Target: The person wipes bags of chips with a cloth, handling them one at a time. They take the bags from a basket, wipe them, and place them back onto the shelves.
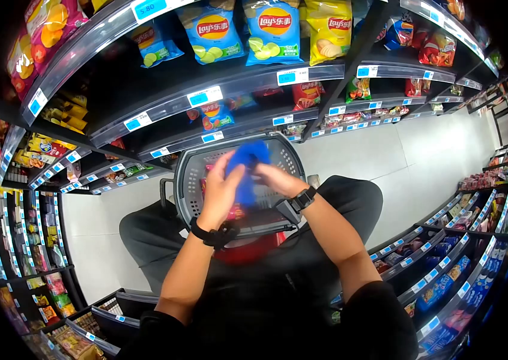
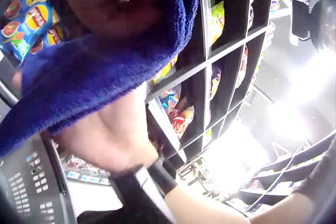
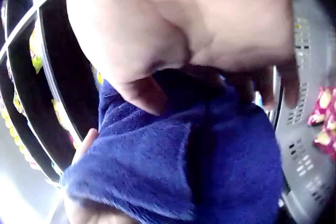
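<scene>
A blue towel [image 1: 247,189] of fuzzy cloth is bunched between the two hands, blurred in the head view. My left hand [image 1: 221,187] grips it from the left, thumb on top. From the right, my right hand [image 1: 279,179] pinches the cloth, its thumb against the folds in the right wrist view; the other fingertips are partly hidden behind the cloth. Both hands are over a grey shopping basket [image 1: 193,186] with perforated walls, which stands between the knees. Red-pink snack packets [image 3: 326,121] lie inside it, partly covered by the hands and the towel.
Ahead, dark shelves carry blue chip bags [image 1: 272,33] and a yellow chip bag [image 1: 328,33], with price tags [image 1: 205,96] along the edges. More stocked shelves [image 1: 440,264] curve round at the right and left. Pale floor tiles [image 1: 410,156] show beside the legs. The basket handle [image 1: 166,192] sticks out left.
</scene>
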`<state>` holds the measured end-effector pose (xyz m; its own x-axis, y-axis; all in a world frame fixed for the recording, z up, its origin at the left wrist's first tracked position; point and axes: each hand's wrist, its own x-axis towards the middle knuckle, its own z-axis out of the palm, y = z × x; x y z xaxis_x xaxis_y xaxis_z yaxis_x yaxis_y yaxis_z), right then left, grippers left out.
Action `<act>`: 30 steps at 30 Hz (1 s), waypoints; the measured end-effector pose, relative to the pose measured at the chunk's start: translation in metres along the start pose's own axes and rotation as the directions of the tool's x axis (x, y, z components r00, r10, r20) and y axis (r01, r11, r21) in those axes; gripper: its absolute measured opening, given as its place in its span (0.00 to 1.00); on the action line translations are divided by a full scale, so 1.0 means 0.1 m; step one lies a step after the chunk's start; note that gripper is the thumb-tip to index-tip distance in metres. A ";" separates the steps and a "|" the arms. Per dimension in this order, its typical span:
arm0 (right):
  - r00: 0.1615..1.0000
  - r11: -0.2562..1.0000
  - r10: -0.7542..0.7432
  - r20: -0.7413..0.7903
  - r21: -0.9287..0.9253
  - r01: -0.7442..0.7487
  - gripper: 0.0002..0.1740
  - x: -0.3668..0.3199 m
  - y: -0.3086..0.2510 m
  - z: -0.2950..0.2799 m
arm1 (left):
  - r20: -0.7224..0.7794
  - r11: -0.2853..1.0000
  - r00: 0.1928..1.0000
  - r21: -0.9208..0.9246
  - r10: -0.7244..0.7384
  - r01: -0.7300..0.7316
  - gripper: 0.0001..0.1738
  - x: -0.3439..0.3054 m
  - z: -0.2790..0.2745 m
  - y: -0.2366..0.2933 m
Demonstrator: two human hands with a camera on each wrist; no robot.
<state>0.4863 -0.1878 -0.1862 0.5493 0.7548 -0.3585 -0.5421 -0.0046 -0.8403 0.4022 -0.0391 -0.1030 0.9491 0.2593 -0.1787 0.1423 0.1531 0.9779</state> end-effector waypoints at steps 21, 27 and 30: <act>0.893 0.892 -0.444 -0.070 0.064 0.448 0.23 0.06 0.11 -0.17 | 0.532 0.615 0.830 0.601 0.170 -0.511 0.39 -0.36 0.39 0.06; 0.870 0.863 -0.491 -0.048 -0.160 0.479 0.22 0.04 0.12 -0.21 | -0.103 0.997 0.992 -0.037 -0.073 0.070 0.32 -0.05 0.11 -0.43; 0.832 0.741 -0.555 0.004 -0.453 0.496 0.22 0.00 0.14 -0.23 | 0.424 0.622 0.751 -0.423 -0.506 0.658 0.28 0.08 -0.13 -0.56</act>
<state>0.4932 -0.2024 -0.2075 0.7552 0.6332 0.1697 0.1592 0.0740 -0.9845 0.3987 -0.0335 -0.1610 0.7602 -0.2872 -0.5828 0.5943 0.6698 0.4452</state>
